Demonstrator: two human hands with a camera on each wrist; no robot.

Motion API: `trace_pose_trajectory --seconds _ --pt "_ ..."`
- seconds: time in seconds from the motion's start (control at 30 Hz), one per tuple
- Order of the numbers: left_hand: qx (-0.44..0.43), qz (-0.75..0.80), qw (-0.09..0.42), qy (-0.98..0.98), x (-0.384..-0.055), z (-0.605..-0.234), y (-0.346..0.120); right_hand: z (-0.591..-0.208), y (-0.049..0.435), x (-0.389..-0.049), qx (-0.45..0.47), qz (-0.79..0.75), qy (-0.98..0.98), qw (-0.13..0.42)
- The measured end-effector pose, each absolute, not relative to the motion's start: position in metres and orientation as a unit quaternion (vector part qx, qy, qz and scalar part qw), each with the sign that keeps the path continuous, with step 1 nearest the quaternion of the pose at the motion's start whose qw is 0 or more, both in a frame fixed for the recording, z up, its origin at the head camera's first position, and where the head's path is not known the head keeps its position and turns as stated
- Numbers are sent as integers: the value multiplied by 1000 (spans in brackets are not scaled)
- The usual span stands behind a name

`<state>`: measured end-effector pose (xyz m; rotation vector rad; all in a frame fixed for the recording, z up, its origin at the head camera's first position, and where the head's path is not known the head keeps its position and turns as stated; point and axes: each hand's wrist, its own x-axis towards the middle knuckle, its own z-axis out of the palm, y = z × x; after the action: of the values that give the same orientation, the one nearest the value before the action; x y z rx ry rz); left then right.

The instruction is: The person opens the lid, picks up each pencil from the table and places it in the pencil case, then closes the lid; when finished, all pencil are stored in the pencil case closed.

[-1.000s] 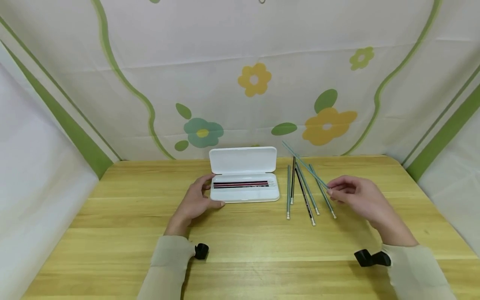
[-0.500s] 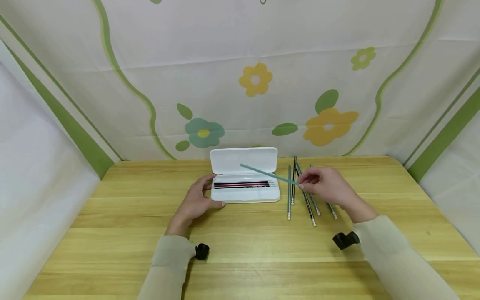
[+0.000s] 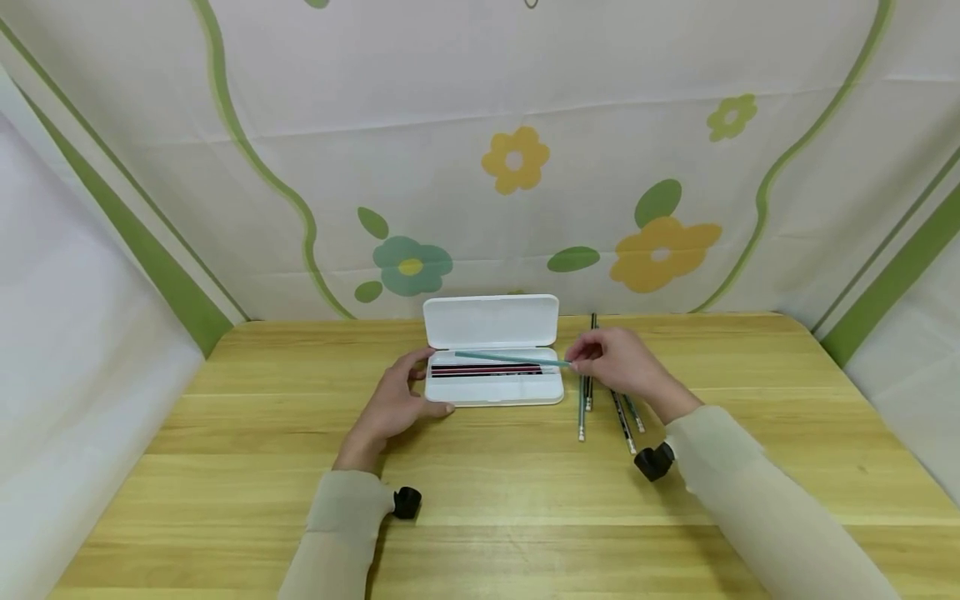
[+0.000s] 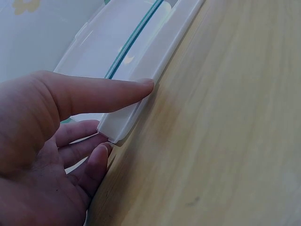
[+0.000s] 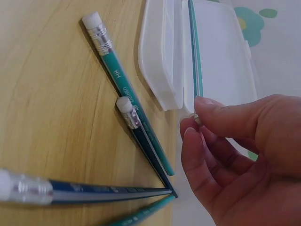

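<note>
My right hand (image 3: 621, 364) pinches a teal pencil (image 3: 510, 359) near its eraser end, between thumb and fingers. The pencil stretches leftward over the tray of an open white pencil case (image 3: 495, 393), tilted slightly against the row inside. Several dark and red pencils (image 3: 480, 371) lie in the case. At the case's left end, my left hand (image 3: 393, 400) holds it, thumb along the front edge and fingers round the corner. The left wrist view shows the teal pencil (image 4: 134, 40) passing above the case. Its metal ferrule shows at the right fingertips in the right wrist view.
Right of the case, several loose pencils lie on the wooden table (image 3: 510, 492), partly hidden under the right hand; among them are a teal pencil (image 5: 123, 84) and a dark pencil (image 5: 146, 141). The raised lid (image 3: 491, 321) stands near the patterned cloth (image 3: 420, 167) behind.
My right hand has carried the teal pencil left from the loose pencils to over the case, turning it nearly level with the row inside. My left hand has stayed at the case.
</note>
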<state>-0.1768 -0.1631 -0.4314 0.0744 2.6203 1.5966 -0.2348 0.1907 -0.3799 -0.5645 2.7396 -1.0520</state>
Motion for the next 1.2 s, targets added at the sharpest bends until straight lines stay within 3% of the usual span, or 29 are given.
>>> trace_pose_trajectory --seconds 0.47,1.2 --pt "18 529 41 847 -177 -431 -161 -398 174 -251 -185 -368 910 43" --pt "17 523 37 851 -177 -431 -161 -408 155 -249 -183 -378 908 2"
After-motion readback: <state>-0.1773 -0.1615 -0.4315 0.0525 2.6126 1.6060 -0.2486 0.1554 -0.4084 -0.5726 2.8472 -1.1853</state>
